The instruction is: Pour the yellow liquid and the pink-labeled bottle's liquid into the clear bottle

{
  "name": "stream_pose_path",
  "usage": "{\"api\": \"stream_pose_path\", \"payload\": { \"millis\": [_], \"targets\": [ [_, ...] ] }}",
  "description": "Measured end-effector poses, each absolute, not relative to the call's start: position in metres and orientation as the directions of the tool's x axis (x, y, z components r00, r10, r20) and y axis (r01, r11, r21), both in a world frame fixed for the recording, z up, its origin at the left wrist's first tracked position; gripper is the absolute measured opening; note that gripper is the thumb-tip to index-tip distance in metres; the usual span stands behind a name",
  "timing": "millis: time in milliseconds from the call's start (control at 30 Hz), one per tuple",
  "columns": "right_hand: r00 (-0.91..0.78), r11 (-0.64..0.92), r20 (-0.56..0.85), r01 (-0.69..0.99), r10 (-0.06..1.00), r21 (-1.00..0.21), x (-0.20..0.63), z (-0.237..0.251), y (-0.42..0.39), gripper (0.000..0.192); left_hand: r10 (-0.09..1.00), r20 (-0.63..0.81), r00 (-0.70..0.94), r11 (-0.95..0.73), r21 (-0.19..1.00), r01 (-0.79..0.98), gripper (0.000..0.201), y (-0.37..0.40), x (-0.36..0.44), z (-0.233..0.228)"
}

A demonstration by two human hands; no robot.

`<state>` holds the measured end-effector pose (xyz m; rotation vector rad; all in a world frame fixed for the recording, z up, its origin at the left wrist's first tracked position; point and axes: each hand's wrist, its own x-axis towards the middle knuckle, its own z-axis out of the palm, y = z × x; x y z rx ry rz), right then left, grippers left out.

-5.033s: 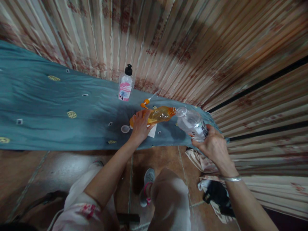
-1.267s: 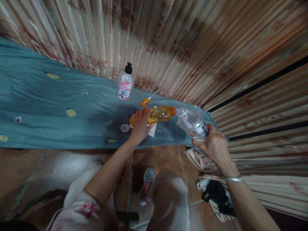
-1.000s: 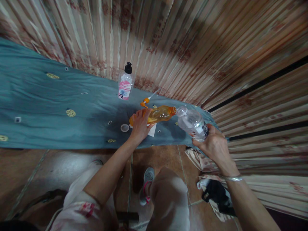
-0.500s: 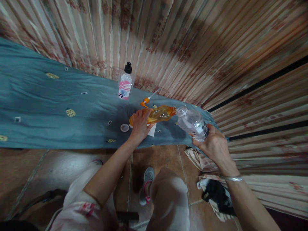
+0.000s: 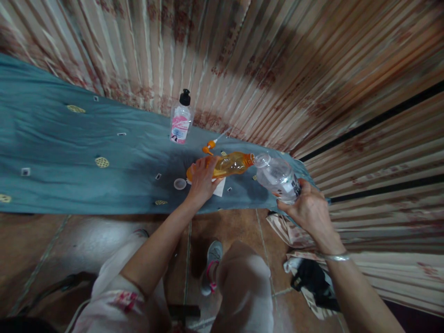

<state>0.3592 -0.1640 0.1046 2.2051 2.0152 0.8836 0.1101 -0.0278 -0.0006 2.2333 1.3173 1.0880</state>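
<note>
head view: the left hand [image 5: 202, 179] is wrapped round the body of an orange see-through bottle [image 5: 233, 163], which is tipped almost onto its side with its open neck pointing to the right. the right hand [image 5: 308, 203] is clasped round the lower part of a clear bottle [image 5: 272, 175], tilted so that its open mouth leans toward the orange neck; the two openings meet or nearly meet, and i cannot tell whether they touch. the hands are well apart, each on its own bottle, over a teal cloth [image 5: 62, 152]. just behind the orange bottle lies an orange pump head [image 5: 209, 147] with a thin pale tube [image 5: 222, 135]. a small round white cap [image 5: 180, 184] lies near the left hand, and a white patch [image 5: 219, 188] shows under the orange bottle. farther back, a black-topped bottle [image 5: 181, 124] with a pink label stands upright near a pleated curtain [image 5: 138, 60].
</note>
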Motion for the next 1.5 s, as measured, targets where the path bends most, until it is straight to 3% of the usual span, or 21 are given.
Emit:
{"api": "stream_pose_path", "payload": {
  "millis": [1500],
  "targets": [
    [0.007,-0.159,0.373,0.912,0.928,0.378,0.3574,0.1060,-0.1645,0.075,0.854,0.431,0.293,-0.515,0.614,0.598,0.054,-0.0286,0.1098,-0.0003]
  ]
}}
